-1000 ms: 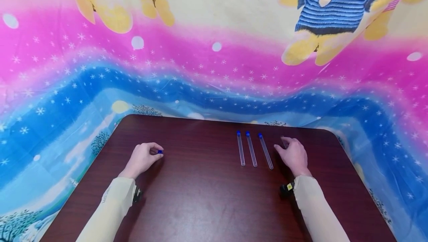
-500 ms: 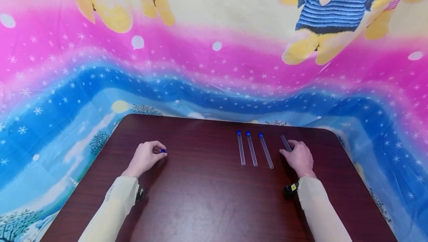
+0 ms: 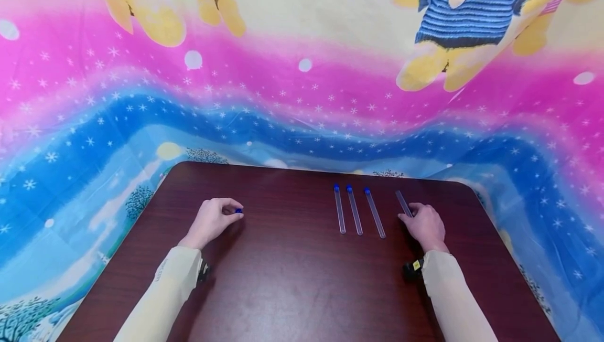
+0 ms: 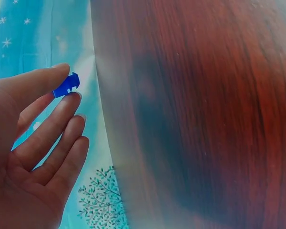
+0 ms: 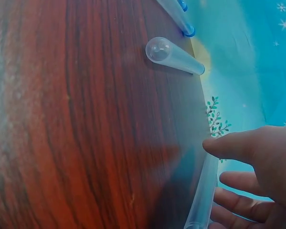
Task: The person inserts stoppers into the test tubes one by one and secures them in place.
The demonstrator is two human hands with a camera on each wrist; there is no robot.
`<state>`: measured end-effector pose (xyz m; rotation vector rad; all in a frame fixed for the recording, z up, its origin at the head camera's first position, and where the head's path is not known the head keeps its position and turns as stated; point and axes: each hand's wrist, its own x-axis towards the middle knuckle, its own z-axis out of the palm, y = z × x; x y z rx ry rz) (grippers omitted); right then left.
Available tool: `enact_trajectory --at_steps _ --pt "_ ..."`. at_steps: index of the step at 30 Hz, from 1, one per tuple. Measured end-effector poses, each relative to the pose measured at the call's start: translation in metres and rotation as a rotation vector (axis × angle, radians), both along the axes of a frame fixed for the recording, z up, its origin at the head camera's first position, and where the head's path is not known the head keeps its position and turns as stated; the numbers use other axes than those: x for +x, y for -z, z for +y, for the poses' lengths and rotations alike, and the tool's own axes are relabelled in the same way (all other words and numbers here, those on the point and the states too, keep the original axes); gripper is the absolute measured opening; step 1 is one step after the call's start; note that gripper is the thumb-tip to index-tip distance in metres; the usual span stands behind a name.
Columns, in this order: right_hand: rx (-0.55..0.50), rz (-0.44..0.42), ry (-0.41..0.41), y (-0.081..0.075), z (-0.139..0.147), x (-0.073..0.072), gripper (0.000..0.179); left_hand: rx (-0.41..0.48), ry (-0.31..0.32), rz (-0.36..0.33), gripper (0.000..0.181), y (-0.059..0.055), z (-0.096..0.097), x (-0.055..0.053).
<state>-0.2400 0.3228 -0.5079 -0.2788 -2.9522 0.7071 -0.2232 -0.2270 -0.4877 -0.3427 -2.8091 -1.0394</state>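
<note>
My left hand (image 3: 209,221) pinches a small blue cap (image 4: 66,86) between thumb and fingertips, above the left part of the table. The other fingers are loosely bent in the left wrist view. At the right, my right hand (image 3: 426,225) holds a clear test tube (image 3: 403,203) between thumb and fingers. No cap shows on this tube's far end, and the hand hides its lower part in the head view. To its left lie three clear test tubes with blue caps, a near one (image 3: 375,213), a middle one (image 3: 355,211) and a leftmost one (image 3: 340,211).
The dark wooden table (image 3: 283,279) has rounded far corners. Behind it hangs a printed cloth (image 3: 302,95) with bears and snowflakes, close to the far edge. A black wrist camera (image 3: 413,268) sits at the right cuff.
My left hand has moved slightly right and away with the blue cap. My right hand has shifted right and nearer along the uncapped tube, exposing more of it. The capped tubes stay put.
</note>
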Motion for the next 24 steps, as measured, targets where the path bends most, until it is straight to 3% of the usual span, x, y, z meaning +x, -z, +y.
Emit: enact_trajectory --at_steps 6,15,24 --pt "-0.024 -0.019 0.002 0.003 0.0 0.0 0.051 0.0 0.014 0.004 0.021 -0.002 0.007 -0.003" --pt "-0.035 0.033 -0.013 0.006 0.0 -0.001 0.034 0.013 0.015 -0.006 0.02 -0.005 0.017 -0.006" --pt "-0.044 0.019 -0.016 0.003 -0.001 -0.001 0.031 0.025 0.024 0.008 0.018 -0.009 0.025 -0.01"
